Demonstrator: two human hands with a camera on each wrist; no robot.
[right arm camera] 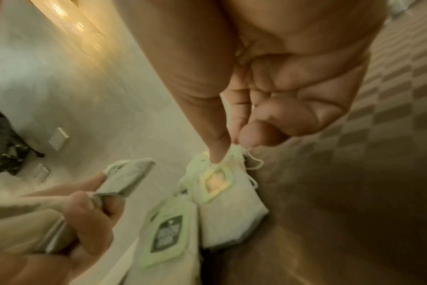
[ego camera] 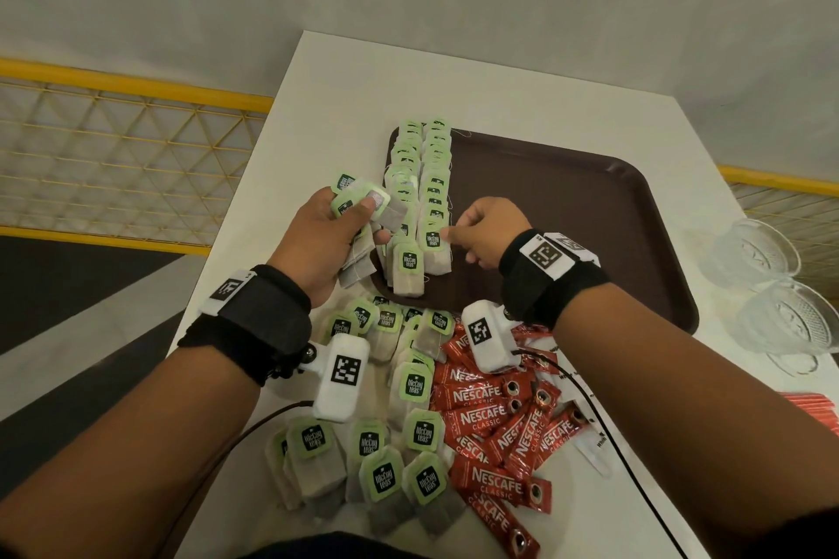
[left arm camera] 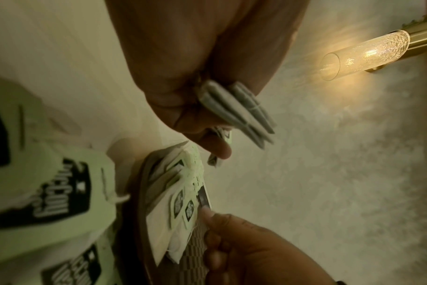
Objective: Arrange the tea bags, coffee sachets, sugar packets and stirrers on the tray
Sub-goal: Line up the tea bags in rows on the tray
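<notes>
From the head view, the left hand (ego camera: 318, 236) is gripping a small fan of tea bags (ego camera: 363, 204) just left of the brown tray (ego camera: 567, 213), fingers curled round them. The right hand (ego camera: 486, 231) is hovering over the near end of the two tea-bag rows (ego camera: 422, 186), thumb and forefinger pinching at the tag of the nearest bag in the right row (ego camera: 433, 241). The rows are running near to far along the tray's left edge, so the next bag likely belongs at the near end, closer to the right hand. Loose tea bags and coffee sachets (ego camera: 490, 418) are lying on the table nearer the person.

From the left wrist, the held bags (left arm camera: 237, 111) are sticking out between curled fingers.

From the right wrist, the fingertips (right arm camera: 219, 152) are pressing together on that bag's tag and string (right arm camera: 216, 181).
</notes>
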